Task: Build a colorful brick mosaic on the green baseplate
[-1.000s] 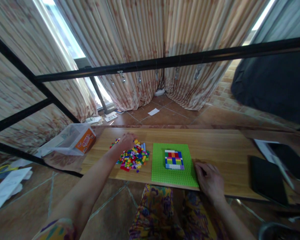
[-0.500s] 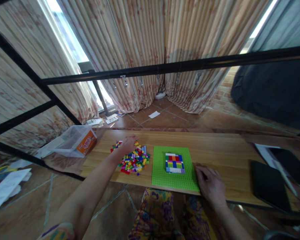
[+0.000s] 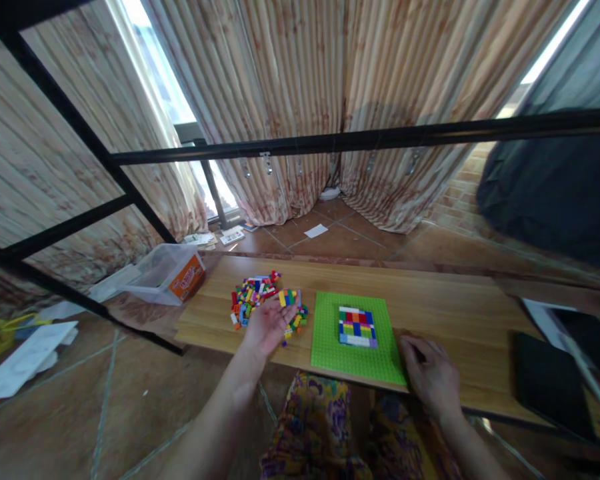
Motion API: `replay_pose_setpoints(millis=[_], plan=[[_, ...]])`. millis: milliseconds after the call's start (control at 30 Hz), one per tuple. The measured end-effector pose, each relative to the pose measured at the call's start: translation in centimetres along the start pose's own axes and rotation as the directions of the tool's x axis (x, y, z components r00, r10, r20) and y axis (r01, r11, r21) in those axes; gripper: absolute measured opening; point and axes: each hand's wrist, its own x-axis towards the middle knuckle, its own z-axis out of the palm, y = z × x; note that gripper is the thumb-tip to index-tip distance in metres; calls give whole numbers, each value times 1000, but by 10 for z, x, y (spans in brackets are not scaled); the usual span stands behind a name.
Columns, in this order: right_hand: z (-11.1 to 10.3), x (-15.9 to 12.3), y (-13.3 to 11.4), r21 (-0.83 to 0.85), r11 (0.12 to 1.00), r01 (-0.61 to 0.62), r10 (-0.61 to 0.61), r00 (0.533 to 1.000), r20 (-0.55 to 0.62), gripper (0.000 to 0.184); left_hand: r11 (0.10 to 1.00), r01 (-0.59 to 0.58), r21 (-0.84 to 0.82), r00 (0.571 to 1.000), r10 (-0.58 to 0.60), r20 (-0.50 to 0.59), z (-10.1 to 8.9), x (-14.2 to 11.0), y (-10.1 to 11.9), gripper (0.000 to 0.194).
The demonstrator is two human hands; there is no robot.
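My left hand (image 3: 270, 325) is at the near side of a pile of small toy building bricks (image 3: 250, 293). Its palm is turned up and the fingers stretch to the right, with no brick plainly held in them. Bricks show just past the fingertips. Right of the pile lies a green baseplate (image 3: 325, 347), bearing a flat rectangle of coloured bricks (image 3: 357, 327) with white rows at its far and near edges. My right hand (image 3: 430, 373) rests by the baseplate's right edge with curled fingers. Whatever they may hold is hidden.
Everything stands on a narrow wooden table (image 3: 445, 300). A clear plastic box (image 3: 155, 287) with an orange label is beyond its left end. At the right lie a black flat case (image 3: 547, 383) and a dark phone-like slab (image 3: 587, 340). A black metal bar (image 3: 380, 138) crosses behind the table.
My left hand has drawn back from the far part of the pile toward me and turned palm up. My right hand stays at the baseplate's edge. The view has shifted slightly.
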Motion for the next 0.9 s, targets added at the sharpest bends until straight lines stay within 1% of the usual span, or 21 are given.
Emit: replay_pose_setpoints(millis=[33,100,167,200,267,333,400,467,533,567,700,900], plan=[[-2,1,-1,34,998,-53,54,999,-9,44,998,21,-54,1000,-21,0,2,-8,-4,24],[-7,4,-12,123,979,-164,169,985,-33,44,994,45,-102,999,-45,3,6,-23,-12,21],[-11,6,-34,243,942,-233,248,968,-33,43,995,39,-92,999,-38,9,10,-36,-18,21],[-12,6,-49,310,919,-246,265,964,-21,42,997,25,-72,1000,-24,17,13,-42,-21,22],[-11,3,-87,456,854,-250,251,966,61,39,1000,-11,-21,999,12,43,18,-54,-26,25],[-9,-3,-126,572,774,-271,188,961,201,36,999,-28,38,997,25,79,22,-64,-31,32],[-5,-12,-159,666,669,-330,141,936,322,34,993,-37,113,995,26,100,24,-73,-36,37],[-3,-20,-182,731,568,-379,98,913,397,33,978,-61,197,993,40,109,24,-80,-39,37],[-3,-27,-194,761,507,-404,79,901,426,33,958,-107,267,990,77,120,22,-86,-42,36],[-4,-29,-196,765,496,-411,78,898,432,32,948,-125,292,988,91,126,22,-89,-42,36],[-10,-36,-195,743,528,-411,86,896,435,27,924,-149,353,984,104,144,23,-100,-40,34],[-20,-38,-194,745,572,-344,98,930,354,20,911,-182,370,976,122,180,31,-106,-35,30]])
